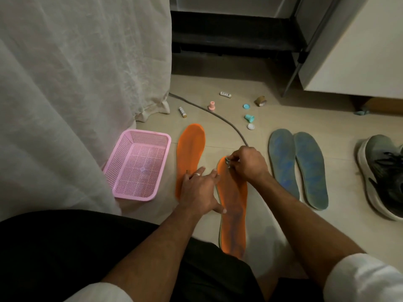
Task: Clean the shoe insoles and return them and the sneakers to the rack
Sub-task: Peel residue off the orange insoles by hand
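Insoles on the floor, pink basket (139, 164) at left, flat orange insole (190, 149), left hand (199, 189) spread flat on it, right hand (247, 163) pinching a small bit at the near orange insole's (234, 205) tip, blue insoles (297, 166), grey sneaker (383, 175) at right.

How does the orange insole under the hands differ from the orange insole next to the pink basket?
The near orange insole is touched by both hands: the left hand rests on its edge and the right hand pinches something small at its toe. The far orange insole lies mostly free beside the pink basket. Both are orange and lie lengthwise.
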